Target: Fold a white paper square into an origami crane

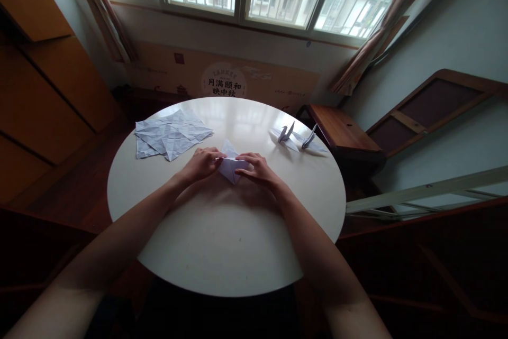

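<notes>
A partly folded sheet of white paper (230,170) lies on the round white table (222,244), with one pointed flap standing out at its far side. My left hand (203,163) pinches its left edge between thumb and fingers. At the right, my right hand (256,167) grips the paper, fingers along its upper fold and thumb lower down. Both hands partly cover the sheet, so the exact folds under the fingers are hidden.
A pile of creased paper sheets (170,133) lies at the table's back left. Two folded paper cranes, a nearer-left crane (286,136) and a right crane (310,140), stand at the back right. Beyond the table are a wooden cabinet (337,127) and a long printed cardboard box (159,69).
</notes>
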Demonstrator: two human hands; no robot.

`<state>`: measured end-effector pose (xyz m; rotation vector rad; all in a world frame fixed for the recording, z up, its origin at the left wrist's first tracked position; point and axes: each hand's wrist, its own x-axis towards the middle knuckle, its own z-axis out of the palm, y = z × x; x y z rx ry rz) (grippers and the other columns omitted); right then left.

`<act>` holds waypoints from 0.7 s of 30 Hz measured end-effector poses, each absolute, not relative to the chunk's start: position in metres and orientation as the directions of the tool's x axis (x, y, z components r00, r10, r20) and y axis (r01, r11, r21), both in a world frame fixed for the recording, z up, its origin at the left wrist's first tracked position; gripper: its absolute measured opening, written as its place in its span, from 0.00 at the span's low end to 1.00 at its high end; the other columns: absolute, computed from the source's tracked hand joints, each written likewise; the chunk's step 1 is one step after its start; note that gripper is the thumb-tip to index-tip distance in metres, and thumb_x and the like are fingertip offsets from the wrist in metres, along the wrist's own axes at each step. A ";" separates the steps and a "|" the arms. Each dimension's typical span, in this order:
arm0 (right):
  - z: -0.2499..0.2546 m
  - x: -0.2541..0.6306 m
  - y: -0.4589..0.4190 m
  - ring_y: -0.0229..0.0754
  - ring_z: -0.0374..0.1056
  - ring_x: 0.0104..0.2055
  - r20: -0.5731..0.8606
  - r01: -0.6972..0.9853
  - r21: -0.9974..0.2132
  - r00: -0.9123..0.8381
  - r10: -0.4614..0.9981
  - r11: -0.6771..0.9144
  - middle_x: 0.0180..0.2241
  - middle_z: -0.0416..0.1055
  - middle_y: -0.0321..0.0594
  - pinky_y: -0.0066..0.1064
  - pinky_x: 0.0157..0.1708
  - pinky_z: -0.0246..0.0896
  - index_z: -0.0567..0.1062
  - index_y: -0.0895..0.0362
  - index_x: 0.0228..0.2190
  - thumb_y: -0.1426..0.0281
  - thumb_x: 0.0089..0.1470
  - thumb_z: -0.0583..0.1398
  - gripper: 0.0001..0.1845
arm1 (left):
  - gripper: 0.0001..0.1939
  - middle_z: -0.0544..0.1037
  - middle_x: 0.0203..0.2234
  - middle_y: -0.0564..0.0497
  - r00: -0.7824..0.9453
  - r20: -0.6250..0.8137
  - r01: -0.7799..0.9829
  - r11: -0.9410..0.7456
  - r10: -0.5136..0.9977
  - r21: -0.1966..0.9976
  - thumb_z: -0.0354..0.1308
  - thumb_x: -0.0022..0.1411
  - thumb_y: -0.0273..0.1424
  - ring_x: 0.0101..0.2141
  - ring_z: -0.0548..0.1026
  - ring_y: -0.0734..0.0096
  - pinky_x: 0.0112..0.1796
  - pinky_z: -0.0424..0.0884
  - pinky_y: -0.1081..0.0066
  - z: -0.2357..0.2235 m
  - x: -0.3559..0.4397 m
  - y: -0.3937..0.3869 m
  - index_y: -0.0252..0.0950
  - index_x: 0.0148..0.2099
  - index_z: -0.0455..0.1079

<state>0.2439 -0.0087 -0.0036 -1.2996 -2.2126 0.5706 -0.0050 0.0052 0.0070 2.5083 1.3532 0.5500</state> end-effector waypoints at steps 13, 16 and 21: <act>-0.013 0.244 -0.003 0.54 0.68 0.60 0.162 0.743 -0.507 -0.417 0.894 0.438 0.57 0.75 0.46 0.53 0.64 0.59 0.83 0.49 0.51 0.78 0.54 0.64 0.24 | 0.27 0.75 0.53 0.42 0.618 0.126 0.715 -0.622 0.776 0.321 0.55 0.63 0.23 0.54 0.75 0.52 0.60 0.65 0.51 0.000 -0.006 0.008 0.41 0.63 0.75; -0.011 0.244 -0.004 0.55 0.67 0.60 0.153 0.747 -0.499 -0.423 0.893 0.439 0.57 0.74 0.46 0.53 0.64 0.58 0.82 0.49 0.52 0.77 0.55 0.64 0.24 | 0.28 0.74 0.53 0.42 0.623 0.109 0.718 -0.622 0.775 0.314 0.55 0.63 0.22 0.55 0.74 0.51 0.60 0.64 0.50 0.001 -0.006 0.008 0.41 0.64 0.75; -0.007 0.243 -0.006 0.55 0.66 0.61 0.134 0.750 -0.488 -0.441 0.888 0.446 0.58 0.74 0.47 0.54 0.64 0.58 0.81 0.50 0.53 0.76 0.56 0.63 0.24 | 0.29 0.74 0.53 0.42 0.640 0.115 0.701 -0.638 0.760 0.318 0.55 0.63 0.22 0.54 0.74 0.51 0.60 0.65 0.49 0.001 -0.007 0.008 0.42 0.64 0.75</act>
